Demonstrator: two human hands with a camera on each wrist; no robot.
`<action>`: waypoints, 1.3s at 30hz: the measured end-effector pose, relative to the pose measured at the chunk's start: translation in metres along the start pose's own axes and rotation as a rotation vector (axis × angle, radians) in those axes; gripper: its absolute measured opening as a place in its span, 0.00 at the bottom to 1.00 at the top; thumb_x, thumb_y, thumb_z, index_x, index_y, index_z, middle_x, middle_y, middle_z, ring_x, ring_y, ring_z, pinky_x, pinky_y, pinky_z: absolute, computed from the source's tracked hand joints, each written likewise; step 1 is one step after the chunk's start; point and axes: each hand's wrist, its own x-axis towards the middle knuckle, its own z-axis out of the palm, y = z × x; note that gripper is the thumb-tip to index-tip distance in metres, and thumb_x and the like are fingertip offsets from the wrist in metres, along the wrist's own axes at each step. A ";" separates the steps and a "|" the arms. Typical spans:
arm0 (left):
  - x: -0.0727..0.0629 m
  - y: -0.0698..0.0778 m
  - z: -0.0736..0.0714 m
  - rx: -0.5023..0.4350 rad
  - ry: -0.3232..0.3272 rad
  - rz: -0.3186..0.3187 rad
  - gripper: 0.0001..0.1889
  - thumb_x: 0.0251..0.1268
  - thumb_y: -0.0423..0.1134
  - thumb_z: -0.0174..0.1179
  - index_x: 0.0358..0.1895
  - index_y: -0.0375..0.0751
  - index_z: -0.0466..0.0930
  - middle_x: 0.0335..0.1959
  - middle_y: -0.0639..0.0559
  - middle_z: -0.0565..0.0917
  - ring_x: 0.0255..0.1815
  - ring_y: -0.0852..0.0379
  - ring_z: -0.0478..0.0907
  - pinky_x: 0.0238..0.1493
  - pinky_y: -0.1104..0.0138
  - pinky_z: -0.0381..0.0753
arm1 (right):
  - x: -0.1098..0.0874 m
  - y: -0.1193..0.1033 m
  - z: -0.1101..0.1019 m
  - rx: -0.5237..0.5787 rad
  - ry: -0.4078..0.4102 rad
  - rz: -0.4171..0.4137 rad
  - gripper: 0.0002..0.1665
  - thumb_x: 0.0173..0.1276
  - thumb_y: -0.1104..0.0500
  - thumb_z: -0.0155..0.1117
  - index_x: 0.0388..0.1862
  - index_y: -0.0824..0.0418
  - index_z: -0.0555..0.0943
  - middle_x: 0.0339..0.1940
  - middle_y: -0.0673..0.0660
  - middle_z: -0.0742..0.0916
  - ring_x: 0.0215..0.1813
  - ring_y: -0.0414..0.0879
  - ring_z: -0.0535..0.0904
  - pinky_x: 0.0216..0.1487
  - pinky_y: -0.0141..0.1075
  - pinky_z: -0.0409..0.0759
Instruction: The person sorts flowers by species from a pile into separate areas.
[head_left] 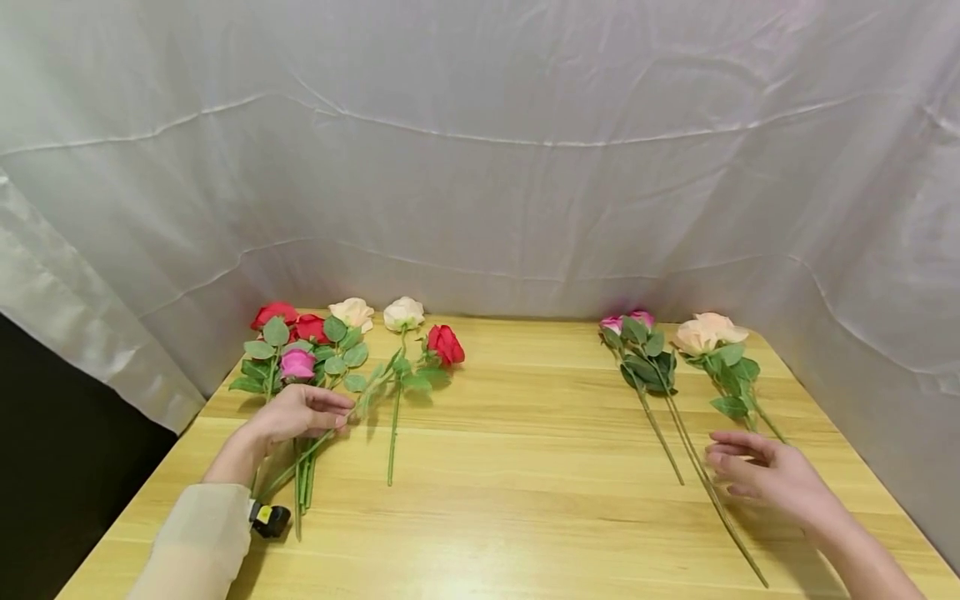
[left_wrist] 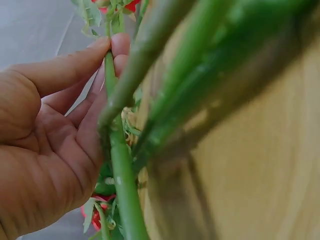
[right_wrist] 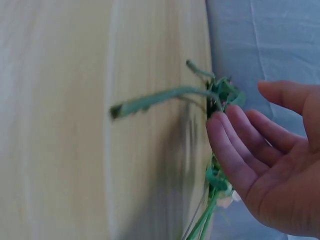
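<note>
My left hand [head_left: 300,413] pinches the green stem [left_wrist: 123,175] of a red rose [head_left: 446,345] between thumb and fingertips. That rose slants up to the right, its leaves overlapping the stem of a white rose [head_left: 403,314] that lies on the table. Under and behind this hand is a bunch with red roses [head_left: 274,313], a pink rose [head_left: 297,364] and a cream rose [head_left: 352,313]. My right hand [head_left: 776,475] has loosely bent fingers and holds nothing. It hovers beside the long stems of the pink roses [head_left: 641,319], below a peach rose [head_left: 709,333].
The wooden table [head_left: 525,500] reaches back to a grey-white curtain [head_left: 525,208], which also hangs along both sides. At the left a dark area [head_left: 67,467] lies past the table's edge. A black wrist camera [head_left: 272,520] sits on the left wrist.
</note>
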 end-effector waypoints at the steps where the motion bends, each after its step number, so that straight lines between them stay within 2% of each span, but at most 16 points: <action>1: 0.000 0.001 0.000 -0.002 0.004 0.004 0.20 0.70 0.32 0.68 0.61 0.25 0.81 0.52 0.39 0.89 0.46 0.51 0.89 0.50 0.62 0.90 | 0.000 -0.003 0.002 -0.016 0.021 -0.020 0.40 0.80 0.49 0.63 0.76 0.74 0.65 0.66 0.70 0.82 0.50 0.40 0.87 0.48 0.39 0.90; 3: 0.000 0.004 0.000 -0.018 0.010 0.011 0.21 0.70 0.32 0.68 0.62 0.25 0.80 0.53 0.39 0.88 0.47 0.51 0.88 0.49 0.64 0.90 | 0.001 -0.008 0.005 -0.040 0.065 -0.054 0.41 0.79 0.47 0.64 0.77 0.72 0.65 0.66 0.64 0.83 0.50 0.35 0.85 0.48 0.37 0.90; 5: 0.001 0.007 0.001 -0.039 0.016 0.023 0.22 0.70 0.31 0.68 0.63 0.25 0.79 0.54 0.38 0.88 0.47 0.52 0.88 0.48 0.65 0.90 | 0.003 -0.013 0.008 -0.051 0.101 -0.085 0.41 0.78 0.45 0.64 0.78 0.69 0.66 0.64 0.54 0.85 0.51 0.29 0.84 0.49 0.35 0.90; 9: 0.002 0.013 0.004 -0.049 0.028 0.068 0.23 0.71 0.32 0.67 0.65 0.24 0.77 0.56 0.38 0.87 0.49 0.54 0.88 0.46 0.67 0.89 | 0.007 -0.023 0.016 -0.006 0.156 -0.152 0.40 0.79 0.46 0.64 0.77 0.69 0.67 0.58 0.34 0.85 0.50 0.25 0.82 0.49 0.32 0.89; 12: 0.001 0.020 0.009 -0.073 0.042 0.089 0.24 0.73 0.32 0.66 0.68 0.25 0.75 0.59 0.37 0.86 0.51 0.54 0.88 0.49 0.67 0.89 | 0.012 -0.031 0.026 0.066 0.191 -0.214 0.36 0.79 0.51 0.64 0.76 0.70 0.68 0.56 0.31 0.84 0.50 0.27 0.84 0.49 0.32 0.89; 18: 0.004 0.037 0.026 -0.169 0.106 0.102 0.25 0.73 0.31 0.65 0.69 0.25 0.74 0.61 0.36 0.84 0.50 0.59 0.87 0.58 0.64 0.86 | 0.021 -0.047 0.056 0.228 0.217 -0.321 0.28 0.78 0.58 0.65 0.72 0.66 0.74 0.57 0.39 0.87 0.53 0.33 0.86 0.49 0.32 0.89; 24: 0.012 0.055 0.047 -0.286 0.157 0.144 0.25 0.74 0.29 0.63 0.71 0.25 0.71 0.64 0.34 0.81 0.50 0.60 0.86 0.58 0.65 0.86 | 0.031 -0.060 0.087 0.341 0.175 -0.397 0.24 0.80 0.62 0.61 0.70 0.71 0.74 0.57 0.45 0.88 0.53 0.37 0.87 0.49 0.34 0.89; 27: 0.016 0.063 0.059 -0.323 0.184 0.161 0.25 0.75 0.29 0.61 0.72 0.26 0.70 0.64 0.34 0.80 0.50 0.60 0.87 0.56 0.67 0.87 | 0.034 -0.066 0.100 0.373 0.144 -0.399 0.25 0.81 0.63 0.60 0.71 0.73 0.72 0.57 0.48 0.88 0.53 0.38 0.87 0.50 0.36 0.90; 30: 0.022 0.071 0.072 -0.378 0.211 0.176 0.25 0.75 0.28 0.61 0.72 0.27 0.70 0.61 0.39 0.83 0.49 0.60 0.87 0.56 0.67 0.87 | 0.037 -0.073 0.113 0.393 0.135 -0.382 0.25 0.81 0.63 0.60 0.71 0.74 0.72 0.59 0.54 0.88 0.54 0.40 0.87 0.50 0.37 0.90; 35: 0.033 0.082 0.093 -0.528 0.254 0.191 0.25 0.74 0.25 0.60 0.72 0.26 0.70 0.52 0.51 0.86 0.45 0.63 0.87 0.50 0.72 0.87 | 0.044 -0.082 0.134 0.418 0.130 -0.348 0.25 0.80 0.62 0.61 0.70 0.73 0.73 0.64 0.68 0.84 0.54 0.41 0.87 0.51 0.39 0.90; 39: 0.040 0.091 0.112 -0.676 0.265 0.203 0.24 0.74 0.22 0.59 0.71 0.25 0.69 0.49 0.52 0.84 0.43 0.62 0.87 0.50 0.71 0.88 | 0.050 -0.088 0.149 0.456 0.117 -0.332 0.24 0.79 0.64 0.62 0.70 0.73 0.73 0.65 0.73 0.82 0.53 0.42 0.87 0.52 0.41 0.90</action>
